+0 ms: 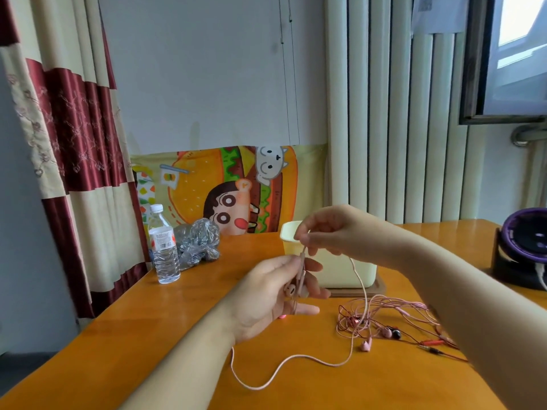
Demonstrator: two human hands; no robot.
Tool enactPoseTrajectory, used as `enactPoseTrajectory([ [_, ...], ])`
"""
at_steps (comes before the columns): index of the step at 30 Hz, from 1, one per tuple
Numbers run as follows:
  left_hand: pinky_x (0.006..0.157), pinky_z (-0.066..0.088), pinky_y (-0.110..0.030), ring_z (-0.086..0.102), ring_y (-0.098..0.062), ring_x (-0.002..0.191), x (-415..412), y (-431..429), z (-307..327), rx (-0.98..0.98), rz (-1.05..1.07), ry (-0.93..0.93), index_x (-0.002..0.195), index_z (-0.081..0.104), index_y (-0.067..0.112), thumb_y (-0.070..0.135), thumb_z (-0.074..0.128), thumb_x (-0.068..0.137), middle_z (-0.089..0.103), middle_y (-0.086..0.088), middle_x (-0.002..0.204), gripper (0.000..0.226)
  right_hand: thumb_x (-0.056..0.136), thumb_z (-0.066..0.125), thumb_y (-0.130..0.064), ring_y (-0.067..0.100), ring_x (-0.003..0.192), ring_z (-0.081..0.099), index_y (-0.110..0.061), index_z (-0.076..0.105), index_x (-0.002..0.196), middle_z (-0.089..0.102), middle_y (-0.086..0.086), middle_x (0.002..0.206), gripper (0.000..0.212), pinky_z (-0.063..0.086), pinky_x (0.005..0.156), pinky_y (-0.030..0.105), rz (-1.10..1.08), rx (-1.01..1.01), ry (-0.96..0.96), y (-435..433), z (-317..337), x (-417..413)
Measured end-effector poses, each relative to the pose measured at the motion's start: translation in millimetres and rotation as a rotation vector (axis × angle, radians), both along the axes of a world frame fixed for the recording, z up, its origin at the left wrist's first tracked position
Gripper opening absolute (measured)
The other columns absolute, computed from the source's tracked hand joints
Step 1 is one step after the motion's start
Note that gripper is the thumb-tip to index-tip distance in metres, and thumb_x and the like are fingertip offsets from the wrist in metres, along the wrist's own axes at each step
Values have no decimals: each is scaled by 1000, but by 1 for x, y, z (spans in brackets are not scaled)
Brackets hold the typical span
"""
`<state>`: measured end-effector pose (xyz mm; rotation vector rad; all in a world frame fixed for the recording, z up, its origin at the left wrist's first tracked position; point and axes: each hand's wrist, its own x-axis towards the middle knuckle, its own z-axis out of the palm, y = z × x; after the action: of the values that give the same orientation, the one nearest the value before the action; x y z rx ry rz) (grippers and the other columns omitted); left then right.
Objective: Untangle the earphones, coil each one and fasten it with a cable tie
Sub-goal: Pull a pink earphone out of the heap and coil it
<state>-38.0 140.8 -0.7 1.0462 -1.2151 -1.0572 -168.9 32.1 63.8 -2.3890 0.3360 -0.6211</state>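
Note:
My left hand (275, 294) is raised palm-up over the table and holds the pink earbuds and upper cord of one pink earphone (296, 291) between thumb and fingers. Just above it, my right hand (325, 232) pinches the same cord. From there the pink cable (296, 361) drops to the table and loops back under my left wrist. To the right, a tangle of pink and dark red earphones (381, 321) lies on the tabletop, with loose buds and plugs partly hidden behind my right forearm.
A pale yellow plastic box (340, 273) stands just behind my hands. At the table's left rear are a water bottle (163, 250) and a crumpled plastic bag (198, 241). A purple and black device (524, 250) sits at the right edge of the orange table (177, 321).

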Motion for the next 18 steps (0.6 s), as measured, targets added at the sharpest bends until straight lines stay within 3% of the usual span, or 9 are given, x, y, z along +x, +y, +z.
enactPoseTrajectory([
  [5,76,56,-49,68,-22,76,-6,3,10,-86,-120,274,99,59,5,24,44,89,60,-7,71,26,77,71,-40,25,64,37,0,63,88,52,10,71,42,34,58,25,81,507,-249,-12,-26,7],
  [7,75,56,-49,68,-20,73,-10,2,14,-143,-162,383,97,60,6,22,43,90,62,-7,72,25,78,70,-48,28,76,41,4,63,90,52,15,81,54,37,62,33,79,585,-315,-6,-43,16],
  [8,74,56,-48,68,-19,72,-11,1,15,-173,-155,432,97,61,6,22,43,91,63,-7,72,25,80,68,-49,28,76,42,0,65,87,53,15,81,49,38,63,36,60,584,-326,0,-51,20],
  [10,73,57,-46,69,-19,72,-9,-4,17,-235,-84,509,98,61,6,21,43,90,65,-7,74,24,87,58,-39,25,67,41,-10,64,73,50,14,72,32,36,63,37,24,504,-285,10,-65,26],
  [12,75,57,-45,70,-19,77,-2,-8,18,-289,22,531,102,60,7,21,42,92,68,-7,79,25,96,46,-30,16,56,39,-15,58,66,47,4,60,35,33,58,31,-18,351,-183,17,-72,24],
  [15,81,57,-46,70,-19,90,14,-11,16,-324,163,456,110,59,10,17,35,100,71,-5,89,27,99,43,-29,1,47,42,-20,67,86,50,-11,54,29,35,53,16,-49,107,2,25,-65,16],
  [18,84,52,-46,69,-19,94,22,-14,11,-283,235,348,113,58,12,14,34,101,72,-5,90,27,98,48,-29,-2,47,46,-19,69,95,52,-14,53,24,37,52,13,-12,-57,146,30,-51,8],
])
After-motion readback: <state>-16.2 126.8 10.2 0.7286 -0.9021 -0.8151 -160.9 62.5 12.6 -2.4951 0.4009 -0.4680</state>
